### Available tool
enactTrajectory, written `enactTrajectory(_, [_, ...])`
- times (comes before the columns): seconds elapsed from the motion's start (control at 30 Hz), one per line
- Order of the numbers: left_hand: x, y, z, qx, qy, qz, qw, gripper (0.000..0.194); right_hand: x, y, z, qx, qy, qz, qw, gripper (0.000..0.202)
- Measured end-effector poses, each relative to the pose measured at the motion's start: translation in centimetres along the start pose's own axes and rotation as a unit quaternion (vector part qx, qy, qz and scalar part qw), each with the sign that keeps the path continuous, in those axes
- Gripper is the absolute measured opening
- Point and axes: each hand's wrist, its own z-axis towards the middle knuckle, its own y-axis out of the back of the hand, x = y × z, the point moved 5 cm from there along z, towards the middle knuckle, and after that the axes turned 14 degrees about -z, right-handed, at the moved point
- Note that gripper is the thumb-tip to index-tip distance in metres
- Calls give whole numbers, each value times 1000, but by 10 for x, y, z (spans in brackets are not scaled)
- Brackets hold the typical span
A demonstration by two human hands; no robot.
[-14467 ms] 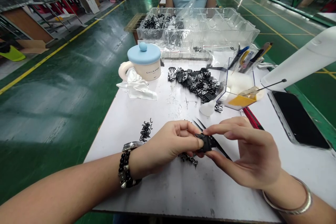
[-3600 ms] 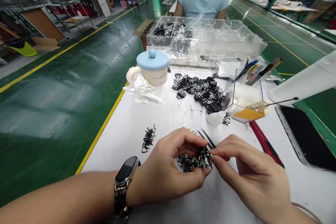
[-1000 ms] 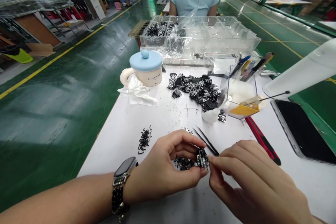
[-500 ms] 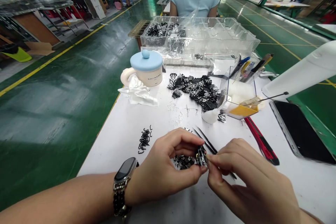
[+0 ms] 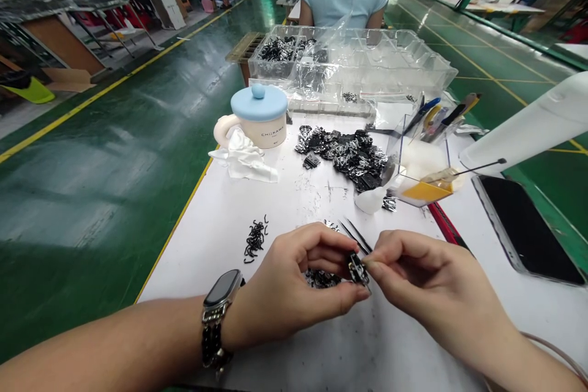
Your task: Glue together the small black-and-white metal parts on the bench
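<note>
Between the thumb and fingers of my left hand (image 5: 298, 278) sits a small black part with shiny metal bits (image 5: 358, 269). The thumb and forefinger of my right hand (image 5: 427, 282) are pinched together at the part's right side; whether they hold a separate tiny piece cannot be made out. Behind my left hand lies a heap of small dark parts (image 5: 321, 278), partly covered by the fingers. Black tweezers (image 5: 356, 236) rest on the table just past the hands. Left of them is a little pile of black hook-shaped pieces (image 5: 254, 240).
A larger heap of black parts (image 5: 361, 156) lies farther back, beside a lidded mug (image 5: 264, 125) and crumpled tissue (image 5: 245, 159). To the right are a tool holder (image 5: 422, 165), a red cutter (image 5: 445, 223), a phone (image 5: 528, 226) and a white lamp arm (image 5: 528, 119). Clear trays (image 5: 358, 64) stand behind; a person sits beyond.
My right hand has turned and risen slightly, its fingertips now higher on the part and covering more of the red cutter. The part is tilted a little differently in my left hand.
</note>
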Motion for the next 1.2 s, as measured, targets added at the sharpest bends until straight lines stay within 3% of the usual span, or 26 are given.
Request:
enactTrajectory(0.37, [1,0,1,12,13,-7,1000,34,13,7,-3,-52,125,-93,987,13])
enactTrajectory(0.87, [-2,0,2,3,0,22,1000,33,18,4,-11,-53,195,-150,968,14])
enactTrajectory(1.07, [0,3,2,1,20,1,1000,34,9,2,-8,-16,158,-72,985,14])
enactTrajectory(1.2, [1,4,2,-3,31,-16,999,35,-3,-3,-4,19,74,-5,997,11])
